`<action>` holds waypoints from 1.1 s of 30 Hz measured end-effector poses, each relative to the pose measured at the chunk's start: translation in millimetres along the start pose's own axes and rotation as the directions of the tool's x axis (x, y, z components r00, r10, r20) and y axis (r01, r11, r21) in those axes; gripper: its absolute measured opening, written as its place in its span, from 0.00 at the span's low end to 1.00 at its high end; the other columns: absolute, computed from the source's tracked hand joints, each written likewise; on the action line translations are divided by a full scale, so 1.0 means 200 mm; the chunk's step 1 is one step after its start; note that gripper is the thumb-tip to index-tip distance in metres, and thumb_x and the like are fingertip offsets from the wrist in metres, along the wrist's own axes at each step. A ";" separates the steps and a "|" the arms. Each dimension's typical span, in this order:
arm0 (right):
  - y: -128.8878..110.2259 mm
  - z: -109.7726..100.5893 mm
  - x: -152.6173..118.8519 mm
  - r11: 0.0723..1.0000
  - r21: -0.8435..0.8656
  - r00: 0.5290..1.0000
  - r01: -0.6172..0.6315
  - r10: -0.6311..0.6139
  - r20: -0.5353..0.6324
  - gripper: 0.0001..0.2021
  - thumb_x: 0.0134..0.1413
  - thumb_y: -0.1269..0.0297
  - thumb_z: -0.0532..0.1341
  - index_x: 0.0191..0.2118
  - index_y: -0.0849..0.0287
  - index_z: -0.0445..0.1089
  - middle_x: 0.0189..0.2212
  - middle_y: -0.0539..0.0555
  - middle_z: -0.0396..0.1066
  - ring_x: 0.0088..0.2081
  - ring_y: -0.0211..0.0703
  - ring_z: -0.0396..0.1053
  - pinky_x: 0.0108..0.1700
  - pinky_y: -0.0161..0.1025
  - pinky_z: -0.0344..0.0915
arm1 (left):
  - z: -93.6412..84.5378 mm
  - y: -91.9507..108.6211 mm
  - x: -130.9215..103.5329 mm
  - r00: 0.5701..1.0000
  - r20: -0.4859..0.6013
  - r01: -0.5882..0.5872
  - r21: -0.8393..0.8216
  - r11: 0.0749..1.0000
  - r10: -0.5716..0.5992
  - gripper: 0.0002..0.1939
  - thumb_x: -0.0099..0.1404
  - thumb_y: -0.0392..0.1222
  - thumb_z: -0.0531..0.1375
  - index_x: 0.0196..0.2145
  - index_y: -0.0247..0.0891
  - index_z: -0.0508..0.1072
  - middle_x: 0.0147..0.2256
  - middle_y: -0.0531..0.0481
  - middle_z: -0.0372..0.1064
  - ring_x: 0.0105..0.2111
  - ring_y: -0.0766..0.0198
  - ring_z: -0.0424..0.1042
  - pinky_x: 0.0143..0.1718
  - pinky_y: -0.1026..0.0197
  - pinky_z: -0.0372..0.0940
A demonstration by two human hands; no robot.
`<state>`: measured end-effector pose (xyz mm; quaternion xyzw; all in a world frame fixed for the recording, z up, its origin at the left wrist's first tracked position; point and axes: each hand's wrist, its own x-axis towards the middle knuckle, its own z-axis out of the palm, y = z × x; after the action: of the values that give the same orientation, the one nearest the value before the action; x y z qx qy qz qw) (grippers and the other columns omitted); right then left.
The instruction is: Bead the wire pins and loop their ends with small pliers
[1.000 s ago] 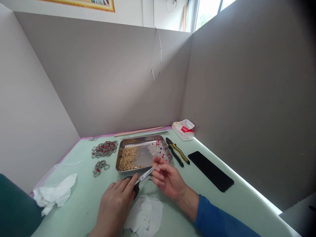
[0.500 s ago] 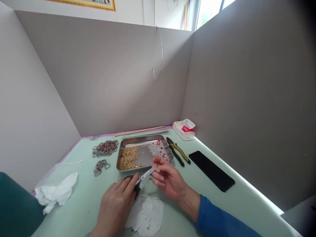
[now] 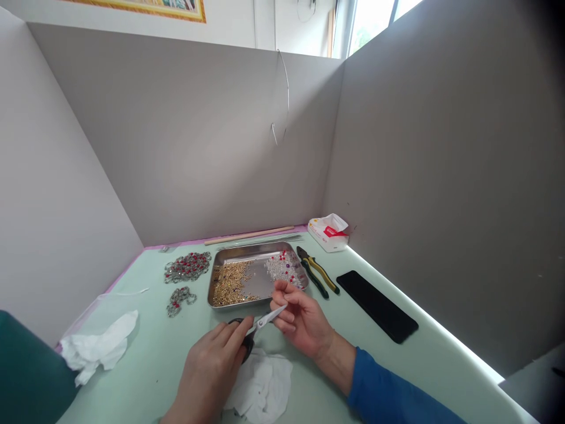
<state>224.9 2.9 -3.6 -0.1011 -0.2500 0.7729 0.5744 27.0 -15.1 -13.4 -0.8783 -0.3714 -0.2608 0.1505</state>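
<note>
My left hand (image 3: 212,359) is wrapped round the black handles of a pair of scissors (image 3: 263,321), whose blades point up and to the right. The blades look closed or nearly so, and their tips reach the fingers of my right hand (image 3: 304,324). That hand is turned palm up with its thumb and forefinger in a pinch; anything between them is too small to make out. Just beyond both hands stands a metal tray (image 3: 262,300), with gold beads (image 3: 232,282) on its left side and clear, red and purple beads (image 3: 282,266) on its right.
Pliers (image 3: 318,271) and a black flat case (image 3: 377,306) lie right of the tray. Beaded chains (image 3: 188,267) lie left. Crumpled tissues (image 3: 262,388) are under my hands, more tissue (image 3: 103,347) at left. A tissue pack (image 3: 329,232) and wooden stick (image 3: 249,235) are at the back.
The scissors have shifted slightly right and down, their tips now lying across my right fingers. My left hand has moved a little with them; my right hand stays nearly in place.
</note>
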 end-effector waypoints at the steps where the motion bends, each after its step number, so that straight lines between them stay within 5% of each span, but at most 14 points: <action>1: 0.00 0.00 0.00 1.000 0.008 1.000 -0.006 0.006 0.008 0.11 0.44 0.75 0.56 0.37 0.61 0.66 0.22 0.45 0.55 0.18 0.29 0.46 0.16 0.27 0.43 | 0.00 0.00 0.00 1.000 -0.008 -0.003 -0.002 1.000 0.003 0.17 0.63 0.31 0.50 0.49 0.36 0.67 0.35 0.46 0.73 0.32 0.60 0.72 0.32 0.60 0.67; 13: 0.00 -0.01 0.00 1.000 -0.017 1.000 -0.008 0.008 -0.003 0.11 0.44 0.75 0.56 0.37 0.61 0.65 0.22 0.45 0.56 0.16 0.27 0.45 0.16 0.27 0.42 | 0.00 -0.01 -0.01 0.989 0.023 0.146 -0.050 0.988 -0.145 0.22 0.60 0.37 0.56 0.53 0.38 0.64 0.39 0.45 0.71 0.38 0.57 0.69 0.35 0.58 0.65; 19: 0.02 0.02 -0.01 0.969 -0.243 0.998 0.029 -0.041 -0.043 0.09 0.46 0.74 0.55 0.36 0.59 0.65 0.23 0.45 0.57 0.17 0.28 0.49 0.18 0.29 0.42 | -0.04 -0.03 0.03 0.971 0.002 0.238 -0.088 0.967 -0.238 0.23 0.59 0.43 0.58 0.52 0.36 0.64 0.40 0.43 0.70 0.40 0.55 0.68 0.40 0.54 0.63; 22: 0.03 0.02 -0.02 0.944 -0.330 0.998 0.021 -0.042 -0.057 0.08 0.46 0.73 0.56 0.35 0.59 0.64 0.22 0.45 0.57 0.17 0.29 0.49 0.19 0.30 0.43 | -0.07 -0.10 0.02 0.933 -0.058 0.353 -0.049 0.934 -0.355 0.18 0.61 0.43 0.56 0.48 0.37 0.67 0.34 0.46 0.72 0.34 0.58 0.70 0.37 0.57 0.63; 26: 0.03 0.03 -0.02 0.908 -0.418 0.995 0.012 -0.054 -0.090 0.06 0.46 0.72 0.56 0.34 0.59 0.64 0.22 0.45 0.56 0.17 0.28 0.49 0.20 0.30 0.43 | -0.13 -0.22 -0.02 0.831 -0.073 0.555 0.024 0.832 -0.552 0.16 0.60 0.44 0.56 0.46 0.42 0.69 0.31 0.50 0.74 0.26 0.62 0.72 0.25 0.64 0.62; 29: 0.06 0.06 -0.02 0.816 -0.576 0.995 -0.037 -0.024 -0.098 0.04 0.48 0.69 0.57 0.33 0.59 0.64 0.19 0.43 0.55 0.17 0.29 0.49 0.20 0.31 0.44 | -0.14 -0.25 -0.03 0.800 -0.021 0.599 -0.043 0.800 -0.600 0.16 0.61 0.42 0.55 0.46 0.39 0.69 0.34 0.48 0.75 0.30 0.60 0.73 0.27 0.63 0.64; 33: 0.15 0.17 -0.01 0.473 -0.878 0.997 -0.064 0.076 -0.032 0.08 0.54 0.60 0.55 0.31 0.59 0.64 0.21 0.46 0.62 0.18 0.32 0.55 0.22 0.32 0.48 | -0.12 -0.17 0.00 0.873 0.041 0.484 -0.188 0.855 -0.485 0.18 0.59 0.35 0.55 0.48 0.39 0.68 0.38 0.47 0.75 0.34 0.60 0.73 0.34 0.60 0.67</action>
<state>185.8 -14.7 10.0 -0.3862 -0.6091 0.5596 0.4082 -6.6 -2.9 8.5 -0.7658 -0.5529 -0.3284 -0.0040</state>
